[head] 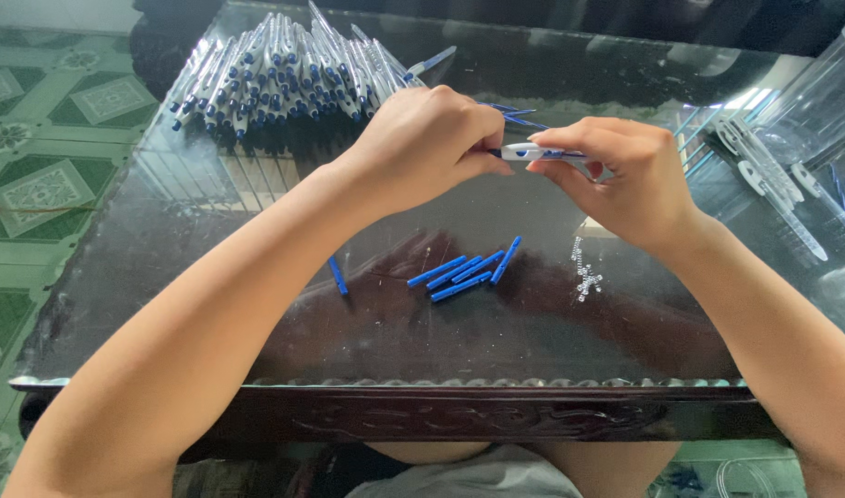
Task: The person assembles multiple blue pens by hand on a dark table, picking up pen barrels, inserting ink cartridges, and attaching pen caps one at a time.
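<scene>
At frame centre, I keep both hands, left hand (427, 138) and right hand (625, 175), pinching the white pen (538, 153) level, pressing its ends straight together above the desk (164, 240).

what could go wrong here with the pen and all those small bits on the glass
The blue sticks lie loose on the smooth glass table; a forearm sweep could roll them off. The springs sit close to the right hand and might get knocked away. The pen is held only by fingertips and could slip.

Glossy glass tabletop (210, 231) on carved dark wood; smooth plastic pens (275, 69).
</scene>
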